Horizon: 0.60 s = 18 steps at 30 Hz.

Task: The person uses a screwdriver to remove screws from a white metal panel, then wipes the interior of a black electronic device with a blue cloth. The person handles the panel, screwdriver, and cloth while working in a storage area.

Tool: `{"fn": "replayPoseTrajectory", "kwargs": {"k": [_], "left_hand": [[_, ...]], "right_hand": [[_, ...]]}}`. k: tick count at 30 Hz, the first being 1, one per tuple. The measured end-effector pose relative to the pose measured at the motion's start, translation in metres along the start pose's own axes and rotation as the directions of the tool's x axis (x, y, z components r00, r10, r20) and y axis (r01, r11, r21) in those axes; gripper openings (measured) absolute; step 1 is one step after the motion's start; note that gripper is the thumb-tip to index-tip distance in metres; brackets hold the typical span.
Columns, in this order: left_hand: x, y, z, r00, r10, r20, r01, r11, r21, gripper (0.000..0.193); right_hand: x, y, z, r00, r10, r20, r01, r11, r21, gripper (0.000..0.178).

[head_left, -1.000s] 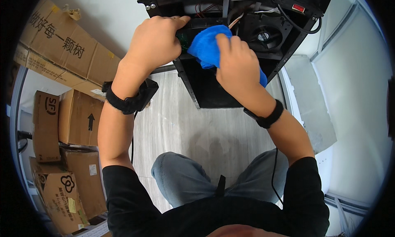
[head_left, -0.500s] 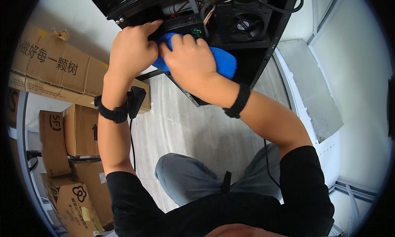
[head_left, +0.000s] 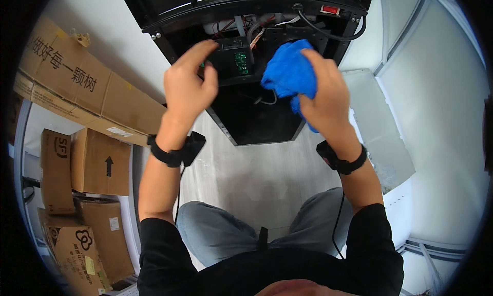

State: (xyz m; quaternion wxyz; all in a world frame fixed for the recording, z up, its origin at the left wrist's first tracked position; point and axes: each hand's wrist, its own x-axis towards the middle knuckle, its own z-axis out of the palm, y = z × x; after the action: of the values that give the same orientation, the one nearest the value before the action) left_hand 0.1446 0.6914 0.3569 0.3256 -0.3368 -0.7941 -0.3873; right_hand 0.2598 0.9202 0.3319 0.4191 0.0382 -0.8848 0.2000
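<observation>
A crumpled blue cloth (head_left: 290, 70) is gripped in my right hand (head_left: 328, 90), its loose end hanging below the fingers. The cloth is held in front of the right part of an opened black cabinet (head_left: 264, 124) and covers most of the fan there. My left hand (head_left: 191, 85) is at the left end of a black box (head_left: 226, 65) with green showing through its vents. Its thumb and forefinger are apart, with no object seen between them; whether the fingertips touch the box I cannot tell.
Wires (head_left: 259, 31) run behind the black box, and a thick black cable (head_left: 336, 37) loops at the upper right near a red switch (head_left: 329, 10). Cardboard boxes (head_left: 105, 162) are stacked on the left. A pale panel (head_left: 375, 126) lies along the right.
My right hand has lifted the blue cloth away from the black box and carried it right, in front of the fan. My left hand has shifted right and slightly down.
</observation>
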Motion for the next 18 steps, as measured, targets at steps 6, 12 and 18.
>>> {"fn": "replayPoseTrajectory", "kwargs": {"k": [6, 12, 18], "left_hand": [[-0.043, 0.015, 0.062, 0.949, -0.164, 0.269, 0.249, 0.913, -0.323, 0.043], [-0.054, 0.012, 0.076, 0.877, -0.19, 0.442, 0.375, 0.845, -0.38, 0.064], [-0.061, -0.005, 0.082, 0.883, -0.151, 0.445, 0.425, 0.662, -0.617, 0.07]], "right_hand": [[0.017, 0.022, -0.01, 0.999, -0.031, 0.022, 0.031, 0.999, 0.022, 0.074], [0.027, 0.022, -0.008, 0.995, -0.049, 0.089, 0.055, 0.996, -0.065, 0.075], [0.039, -0.009, 0.0, 0.967, -0.169, 0.192, 0.213, 0.948, -0.237, 0.072]]}}
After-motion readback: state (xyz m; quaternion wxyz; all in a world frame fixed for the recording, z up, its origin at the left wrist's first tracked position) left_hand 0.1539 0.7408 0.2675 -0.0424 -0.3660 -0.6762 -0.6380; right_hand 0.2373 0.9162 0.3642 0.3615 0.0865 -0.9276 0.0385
